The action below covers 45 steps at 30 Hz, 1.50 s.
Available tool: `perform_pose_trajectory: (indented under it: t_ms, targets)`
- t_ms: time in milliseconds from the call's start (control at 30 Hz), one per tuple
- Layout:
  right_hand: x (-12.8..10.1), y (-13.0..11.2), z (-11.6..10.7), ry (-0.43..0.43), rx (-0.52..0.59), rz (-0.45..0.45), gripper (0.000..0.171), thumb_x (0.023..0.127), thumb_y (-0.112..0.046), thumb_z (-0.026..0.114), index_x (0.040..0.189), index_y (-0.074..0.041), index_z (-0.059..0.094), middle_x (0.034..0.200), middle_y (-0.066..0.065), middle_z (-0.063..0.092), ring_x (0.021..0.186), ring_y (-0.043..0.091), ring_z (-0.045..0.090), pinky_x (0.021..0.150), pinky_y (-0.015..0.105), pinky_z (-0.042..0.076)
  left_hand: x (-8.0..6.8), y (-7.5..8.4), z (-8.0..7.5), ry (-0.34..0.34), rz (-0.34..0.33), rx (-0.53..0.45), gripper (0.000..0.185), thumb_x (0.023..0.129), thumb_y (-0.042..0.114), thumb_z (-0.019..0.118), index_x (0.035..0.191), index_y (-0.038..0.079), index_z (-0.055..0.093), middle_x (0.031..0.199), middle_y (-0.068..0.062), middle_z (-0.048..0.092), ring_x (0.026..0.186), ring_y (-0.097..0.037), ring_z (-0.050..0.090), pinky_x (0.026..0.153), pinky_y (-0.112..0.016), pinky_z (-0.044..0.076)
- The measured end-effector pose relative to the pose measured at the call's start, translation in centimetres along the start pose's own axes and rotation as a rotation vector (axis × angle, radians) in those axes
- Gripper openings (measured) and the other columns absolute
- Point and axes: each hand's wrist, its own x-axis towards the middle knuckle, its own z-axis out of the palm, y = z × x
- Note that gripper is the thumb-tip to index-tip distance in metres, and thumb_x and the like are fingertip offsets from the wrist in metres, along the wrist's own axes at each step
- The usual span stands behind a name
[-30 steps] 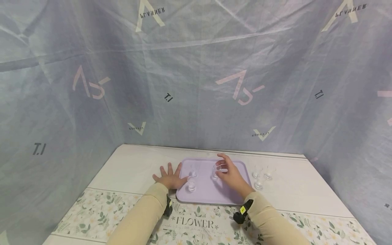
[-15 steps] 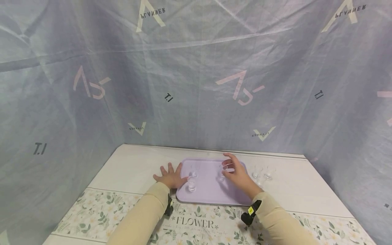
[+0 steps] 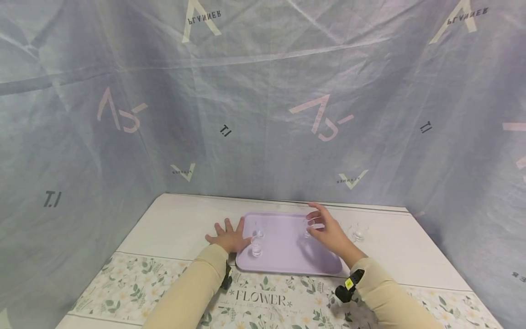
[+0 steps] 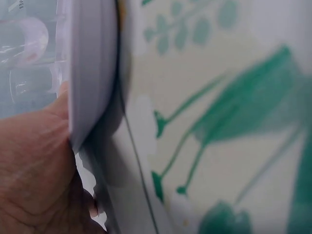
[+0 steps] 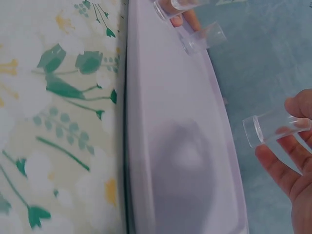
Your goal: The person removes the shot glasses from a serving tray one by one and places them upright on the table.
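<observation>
One small clear glass cup (image 3: 309, 227) stood upright, long axis vertical, above the far right part of the rectangular lilac plastic tray (image 3: 283, 256), pinched by the right hand (image 3: 330, 235) fingers. Two more clear cups (image 3: 257, 246) stood on the tray's left; another (image 3: 359, 234) stood on the tabletop. The left hand (image 3: 228, 237) lay flat, fingers spread, at the tray's left edge.

Right wrist view: a small clear glass held above a lilac tray.

The right hand (image 5: 292, 165) enters at the lower right edge, its fingers (image 5: 275, 168) curled round a small clear glass (image 5: 273, 127) whose open mouth faces the lilac tray (image 5: 175, 146); the glass is clear of the tray surface, and a soft shadow lies on the tray beneath. Two further clear glasses (image 5: 202, 38) stand at the tray's far end, with a fingertip (image 5: 187, 19) of another hand beside them. A floral tablecloth (image 5: 58, 122) with green leaves borders the tray on the left of the picture.
</observation>
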Motion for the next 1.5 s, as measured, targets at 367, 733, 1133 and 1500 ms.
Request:
perform_pose_trajectory:
  t_ms: [367, 733, 1133, 1500]
  targets:
    - [-0.8, -0.7, -3.1, 0.003, -0.053, 0.029, 0.074, 0.088, 0.008, 0.071, 0.151, -0.012, 0.038, 0.119, 0.022, 0.062, 0.107, 0.037, 0.065, 0.085, 0.043, 0.058, 1.7, -1.1, 1.7, 0.028, 0.005, 0.018, 0.087, 0.095, 0.07, 0.047, 0.164, 0.027, 0.015, 0.165, -0.03, 0.006, 0.145, -0.063, 0.0, 0.101, -0.087, 0.005]
    - [-1.8, -0.9, -6.3, 0.022, -0.13, 0.053, 0.074, 0.088, 0.01, 0.069, 0.151, -0.01, 0.035, 0.118, 0.023, 0.06, 0.106, 0.038, 0.065, 0.083, 0.045, 0.058, 0.8, -0.5, 0.8, -0.005, 0.003, -0.005, 0.086, 0.097, 0.067, 0.047, 0.164, 0.025, 0.014, 0.165, -0.029, 0.005, 0.147, -0.061, -0.002, 0.102, -0.086, 0.003]
    - [-2.8, -1.5, -9.0, 0.034, -0.167, 0.068, 0.074, 0.09, 0.006, 0.07, 0.152, -0.01, 0.035, 0.118, 0.019, 0.06, 0.107, 0.038, 0.065, 0.084, 0.046, 0.057, 0.8, -0.6, 0.6, 0.001, 0.001, -0.002, 0.086, 0.097, 0.066, 0.047, 0.164, 0.024, 0.015, 0.166, -0.029, 0.005, 0.147, -0.06, -0.001, 0.103, -0.086, 0.003]
    - [-3.9, -1.9, -10.1, 0.049, -0.191, 0.083, 0.077, 0.087, 0.007, 0.071, 0.153, -0.009, 0.035, 0.112, 0.018, 0.06, 0.103, 0.035, 0.065, 0.075, 0.027, 0.057, 3.9, -2.0, 3.1, 0.009, -0.002, 0.016, 0.09, 0.093, 0.074, 0.043, 0.164, 0.032, 0.007, 0.166, -0.027, -0.003, 0.146, -0.061, -0.008, 0.099, -0.088, -0.002]
